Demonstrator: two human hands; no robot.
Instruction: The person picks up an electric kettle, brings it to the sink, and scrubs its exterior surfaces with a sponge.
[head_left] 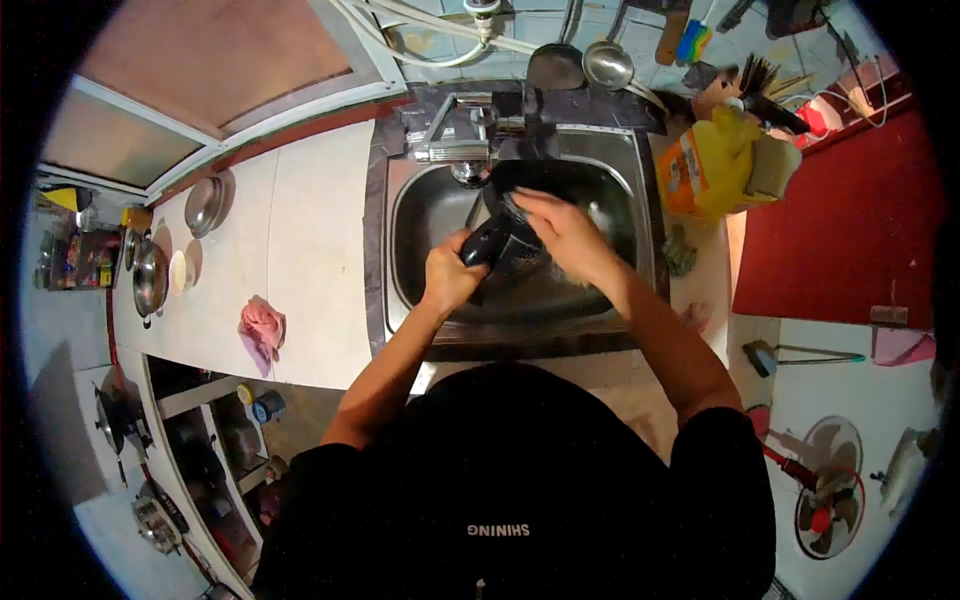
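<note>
A black pan [508,180] is held tilted in the steel sink [420,290], under the chrome faucet [468,150]. My left hand [453,275] is wrapped round its black handle [486,243]. My right hand [568,238] reaches in from the other side, fingers together and bent against the pan. Something small and greyish shows at those fingertips, too blurred to name. The pan's dark surface is partly hidden behind my right hand, and its outline merges with the dark sink.
Left of the sink, a pink cloth [262,330], a pale bowl [182,272] and metal lids [206,207] lie on the white counter [310,240]. A yellow plastic bag [722,165] stands at the right. Ladles [607,66] hang behind. A red panel [840,230] borders the right side.
</note>
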